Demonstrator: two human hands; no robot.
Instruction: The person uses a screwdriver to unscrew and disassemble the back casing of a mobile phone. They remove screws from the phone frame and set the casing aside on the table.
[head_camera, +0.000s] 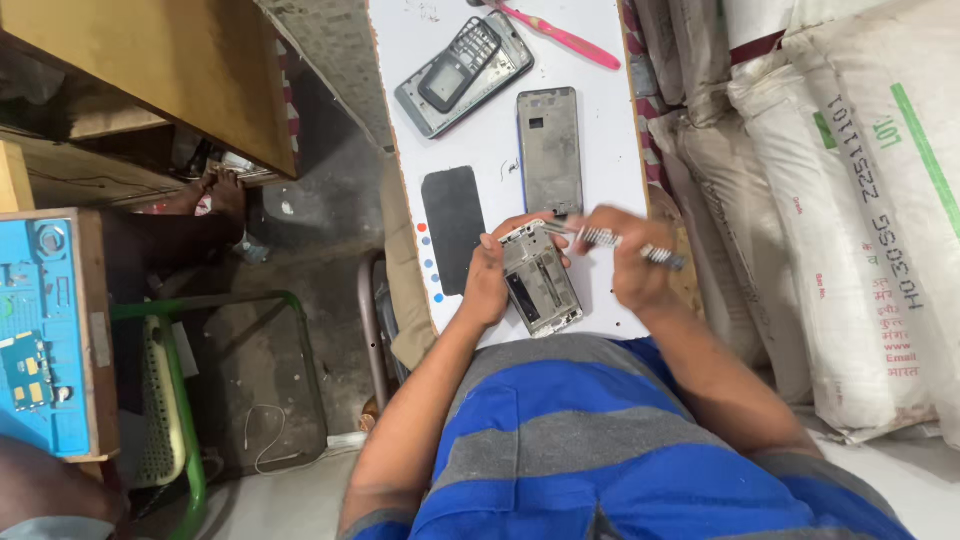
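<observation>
- Head view: the left hand (489, 280) is gripping an opened phone frame (541, 279) by its left edge, fingers curled round it, just below the middle of the picture.
- The frame is lying tilted on the near end of the white table (600, 130), its inner side facing up.
- The right hand (628, 262) is pinching a metal tool with a ribbed handle (612, 240), fingers closed on it; the tip is pointing left toward the top of the frame, though I cannot tell whether it is touching.
- Just above the hands, a second bare frame (549, 150) is lying upright on the table; a black panel (453, 228) is lying to its left.
- Near the top of the picture, a keypad phone (459, 63) is resting on a grey tray-like phone shell (500, 80), with a pink toothbrush (560, 35) to the right.
- White sacks (850, 200) are piling along the right side.
- At the left edge, a blue mat (45, 330) is sitting on a wooden board.
- A green-framed chair (190, 420) is standing at lower left.
</observation>
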